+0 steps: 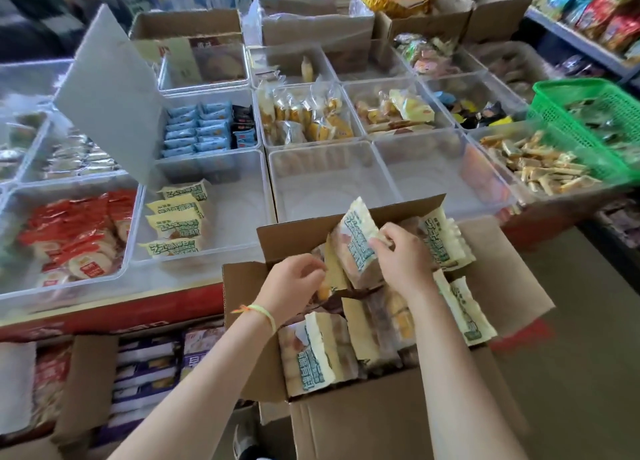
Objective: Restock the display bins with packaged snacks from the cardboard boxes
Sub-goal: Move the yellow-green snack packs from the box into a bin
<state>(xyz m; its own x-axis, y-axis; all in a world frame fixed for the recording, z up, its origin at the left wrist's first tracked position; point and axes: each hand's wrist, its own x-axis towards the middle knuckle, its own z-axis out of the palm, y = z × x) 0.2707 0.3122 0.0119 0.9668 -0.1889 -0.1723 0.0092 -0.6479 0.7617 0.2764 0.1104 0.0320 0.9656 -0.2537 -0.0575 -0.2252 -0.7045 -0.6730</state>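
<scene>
A: Where are the hands?

B: Both are inside the open cardboard box [346,421] at the near centre. The right hand [403,258] has its fingers [379,243] curled round the edge of a pale yellow snack pack [356,241] with green lettering, which stands tilted above the others. The left hand [294,283] reaches in just left of that pack, its fingers bent down among the packs; whether they actually pinch one I cannot tell. A yellow-green band [261,312] circles the left wrist.

A: And the rest of the stock in the box?

B: More of the same packs [311,352] lie and stand in it, some on edge, filling it to the right flap.

A: Where do they go?

B: Just beyond the box, on the table with the red front [138,312], sits a grid of clear plastic bins. The near bin left of centre [239,213] already holds four matching yellow packs [176,220] stacked along its left side. To its left, a bin of red-wrapped round snacks [74,238]. To its right, two bins [322,179] that look bare inside.

A: Farther back?

B: Blue packets in rows [197,128], clear-bagged yellow pastries [308,120], and a bin of small tan sticks [540,165] at the right. A green mesh basket [588,113] rests on the far right bins. A grey lid [107,92] stands tilted up at the left, and more cardboard boxes [315,23] sit at the far edge.
</scene>
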